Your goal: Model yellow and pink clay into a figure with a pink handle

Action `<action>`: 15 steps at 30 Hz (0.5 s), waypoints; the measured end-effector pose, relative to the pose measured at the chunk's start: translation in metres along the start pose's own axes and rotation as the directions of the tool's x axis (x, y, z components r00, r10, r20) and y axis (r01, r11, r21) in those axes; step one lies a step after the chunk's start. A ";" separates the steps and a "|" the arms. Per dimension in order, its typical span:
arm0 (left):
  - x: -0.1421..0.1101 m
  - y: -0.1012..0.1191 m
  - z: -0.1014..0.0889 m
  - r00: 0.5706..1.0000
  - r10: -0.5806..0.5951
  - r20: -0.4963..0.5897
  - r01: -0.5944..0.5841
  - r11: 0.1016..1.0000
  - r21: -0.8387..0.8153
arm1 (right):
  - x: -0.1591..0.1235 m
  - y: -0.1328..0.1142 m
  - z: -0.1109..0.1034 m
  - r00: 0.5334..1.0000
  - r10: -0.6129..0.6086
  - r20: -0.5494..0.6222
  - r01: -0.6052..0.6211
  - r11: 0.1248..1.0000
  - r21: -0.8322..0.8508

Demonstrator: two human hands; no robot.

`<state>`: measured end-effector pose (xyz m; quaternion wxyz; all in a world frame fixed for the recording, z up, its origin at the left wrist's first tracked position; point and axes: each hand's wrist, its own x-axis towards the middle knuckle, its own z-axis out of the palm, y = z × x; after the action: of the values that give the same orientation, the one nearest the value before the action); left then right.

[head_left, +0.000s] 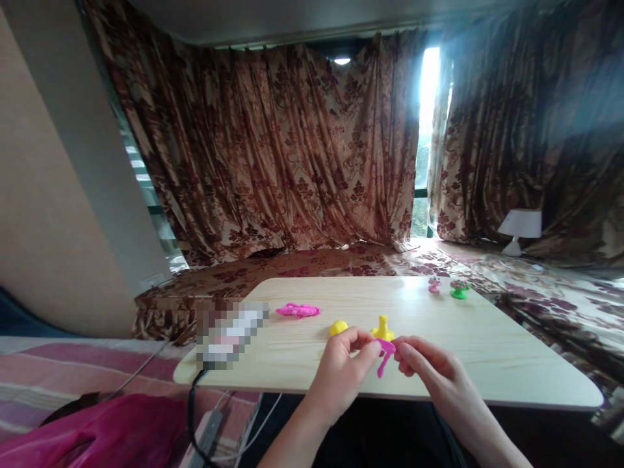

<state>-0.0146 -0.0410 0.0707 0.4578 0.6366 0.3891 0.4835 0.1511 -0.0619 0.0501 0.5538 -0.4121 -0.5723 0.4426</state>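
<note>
Between my fingertips, just above the near part of the table, is a small pink piece that looks like modelling clay, with a thin strand hanging down. My left hand pinches its left end. My right hand is closed at its right end, thumb against fingers. Right behind the hands stands a yellow shaped figure with a raised stem; its lower part is partly hidden. A rounded yellow lump lies beside my left hand. Farther left lies a long bright pink piece.
The pale wooden table has rounded corners. At its far right stand a small pink figure and a green one. A blurred-out object with a black cable lies at the left edge. A white lamp stands behind.
</note>
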 end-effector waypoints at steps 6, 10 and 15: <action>0.014 -0.008 0.013 0.998 -0.028 0.061 0.033 0.995 -0.090 | 0.007 0.020 0.002 0.996 0.015 -0.089 -0.012 0.999 0.039; 0.006 -0.013 0.022 0.999 -0.026 0.019 0.029 0.985 -0.168 | 0.004 0.023 0.009 0.988 0.019 -0.152 -0.011 0.998 0.055; -0.001 -0.018 0.024 0.997 -0.036 -0.064 0.023 0.981 -0.191 | -0.002 0.020 0.011 0.995 0.017 -0.099 -0.013 0.999 0.038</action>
<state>0.0075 -0.0417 0.0503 0.5104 0.5676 0.3656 0.5326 0.1395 -0.0588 0.0300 0.5857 -0.4277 -0.5327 0.4362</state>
